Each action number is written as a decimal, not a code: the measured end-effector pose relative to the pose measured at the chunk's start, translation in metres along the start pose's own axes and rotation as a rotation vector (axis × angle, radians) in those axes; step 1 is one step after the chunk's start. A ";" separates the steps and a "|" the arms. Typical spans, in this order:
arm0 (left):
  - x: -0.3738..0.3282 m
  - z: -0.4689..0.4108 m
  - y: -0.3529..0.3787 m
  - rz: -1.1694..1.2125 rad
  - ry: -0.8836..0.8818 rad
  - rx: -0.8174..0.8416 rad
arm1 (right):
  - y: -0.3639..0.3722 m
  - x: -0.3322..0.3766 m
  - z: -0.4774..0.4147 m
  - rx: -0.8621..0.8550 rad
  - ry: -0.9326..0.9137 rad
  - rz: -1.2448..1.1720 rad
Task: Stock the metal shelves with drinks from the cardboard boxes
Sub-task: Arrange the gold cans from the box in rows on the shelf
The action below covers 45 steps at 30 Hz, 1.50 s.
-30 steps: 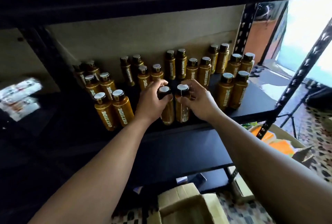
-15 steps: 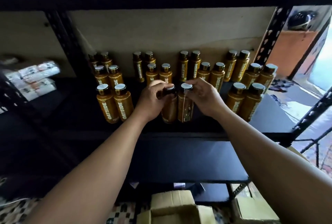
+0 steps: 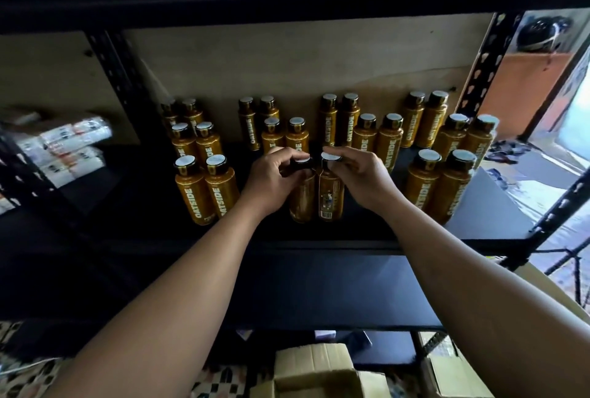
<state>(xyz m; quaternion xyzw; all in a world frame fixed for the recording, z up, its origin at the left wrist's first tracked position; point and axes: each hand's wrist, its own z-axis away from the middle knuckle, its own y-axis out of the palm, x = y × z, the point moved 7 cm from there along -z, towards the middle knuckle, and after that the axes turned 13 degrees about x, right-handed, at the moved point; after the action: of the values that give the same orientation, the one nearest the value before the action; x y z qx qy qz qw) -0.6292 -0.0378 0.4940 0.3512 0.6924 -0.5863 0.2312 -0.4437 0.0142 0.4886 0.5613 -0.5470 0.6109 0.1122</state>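
Note:
Two amber drink bottles stand side by side at the front middle of the black metal shelf. My left hand pinches the dark cap of the left bottle. My right hand pinches the cap of the right bottle, whose back label faces me. Several matching bottles stand in pairs around them: a pair at the front left, a pair at the front right, and more rows behind against the wall.
A cardboard box with open flaps lies on the floor below, and another box sits to its right. White packets fill the neighbouring shelf at left. Perforated black uprights frame the shelf bay.
The view has shifted so the shelf sits more centred. Both hands stay on the caps of the two front bottles, which have turned slightly in place.

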 end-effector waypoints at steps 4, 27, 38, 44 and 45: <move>-0.001 0.000 0.000 -0.026 0.019 -0.013 | 0.001 0.001 0.001 -0.001 -0.002 0.017; -0.001 -0.007 -0.008 0.018 0.057 -0.098 | -0.008 -0.004 0.002 -0.091 0.108 0.006; 0.000 -0.004 -0.006 -0.052 0.025 -0.103 | -0.007 -0.006 -0.001 -0.026 0.080 -0.095; -0.002 -0.005 -0.007 -0.052 0.028 -0.117 | -0.007 -0.008 -0.001 0.031 0.077 -0.107; -0.003 -0.005 -0.007 -0.037 0.031 -0.101 | -0.007 -0.008 -0.001 0.036 0.078 -0.098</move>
<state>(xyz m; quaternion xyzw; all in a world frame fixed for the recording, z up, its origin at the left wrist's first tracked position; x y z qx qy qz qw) -0.6323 -0.0341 0.5013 0.3351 0.7312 -0.5492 0.2269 -0.4364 0.0212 0.4863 0.5649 -0.5031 0.6359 0.1531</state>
